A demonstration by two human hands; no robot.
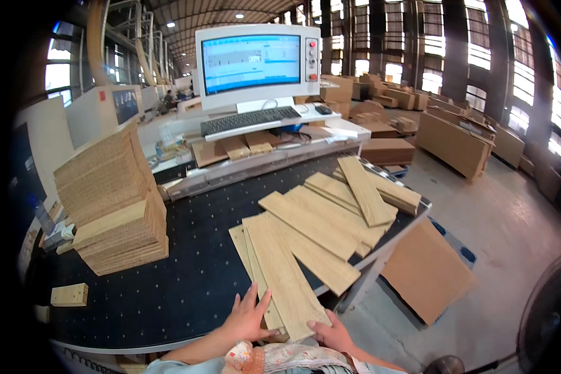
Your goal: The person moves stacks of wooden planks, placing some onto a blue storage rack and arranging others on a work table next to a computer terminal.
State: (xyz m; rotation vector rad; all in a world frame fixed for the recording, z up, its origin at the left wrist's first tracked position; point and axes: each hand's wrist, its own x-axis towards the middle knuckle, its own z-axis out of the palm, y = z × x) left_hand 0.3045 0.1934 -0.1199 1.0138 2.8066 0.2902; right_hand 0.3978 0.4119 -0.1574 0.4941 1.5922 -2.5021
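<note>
A long pale wooden board (280,271) lies on the dark table (187,280), its near end reaching the table's front edge. My left hand (248,318) rests flat on the board's left side, fingers spread. My right hand (330,331) grips the board's near right corner. Under and beside it lie narrower boards (240,246). More boards (330,218) are scattered in a loose overlapping heap toward the table's right edge.
A tall stack of boards (115,199) stands at the table's left, with a small wood block (69,294) near it. Behind are a monitor (252,62) and keyboard (249,119). A flat panel (425,271) leans on the floor at right; a fan (551,318) is lower right.
</note>
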